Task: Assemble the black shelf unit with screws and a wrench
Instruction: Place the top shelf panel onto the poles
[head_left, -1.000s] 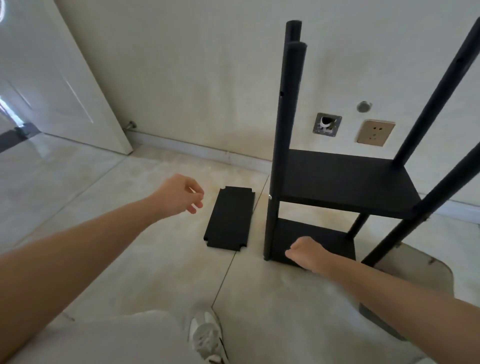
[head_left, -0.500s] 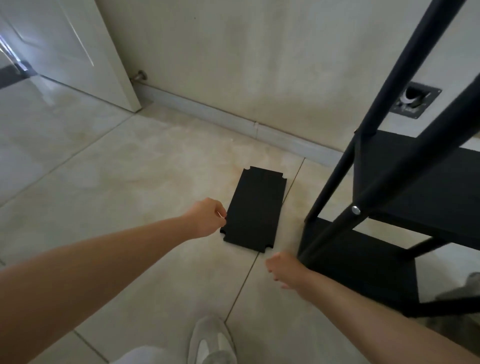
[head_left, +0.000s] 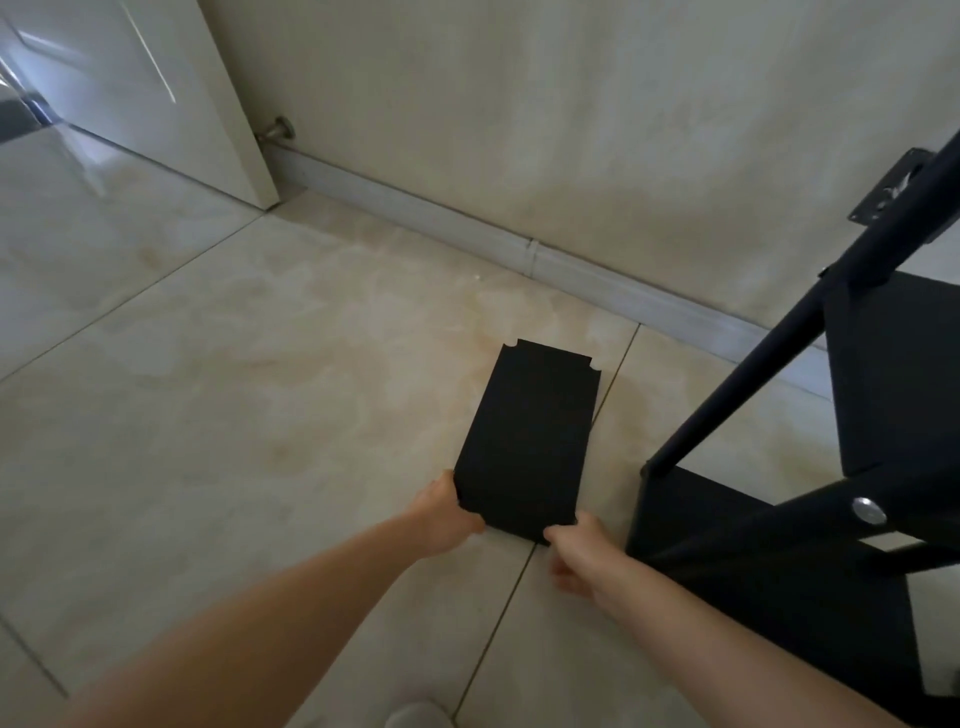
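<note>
A loose black shelf board (head_left: 530, 436) with notched corners lies on the floor tiles. My left hand (head_left: 444, 517) grips its near left corner, and my right hand (head_left: 574, 551) grips its near right corner. The board's near edge looks slightly raised. To the right stands the partly built black shelf unit (head_left: 769, 561) with two boards fixed between black poles (head_left: 810, 332). A silver screw head (head_left: 868, 511) shows on a near pole. No wrench or loose screws are visible.
A wall with a grey skirting board (head_left: 519, 244) runs behind. A white door (head_left: 130, 88) with a door stop (head_left: 278, 130) stands at the back left. A metal wall box (head_left: 883, 187) shows behind the pole. My shoe (head_left: 415, 714) is at the bottom edge.
I leaned in toward the floor. Both hands moved forward to the loose board and took hold of its near corners; the right hand left the shelf unit's base.
</note>
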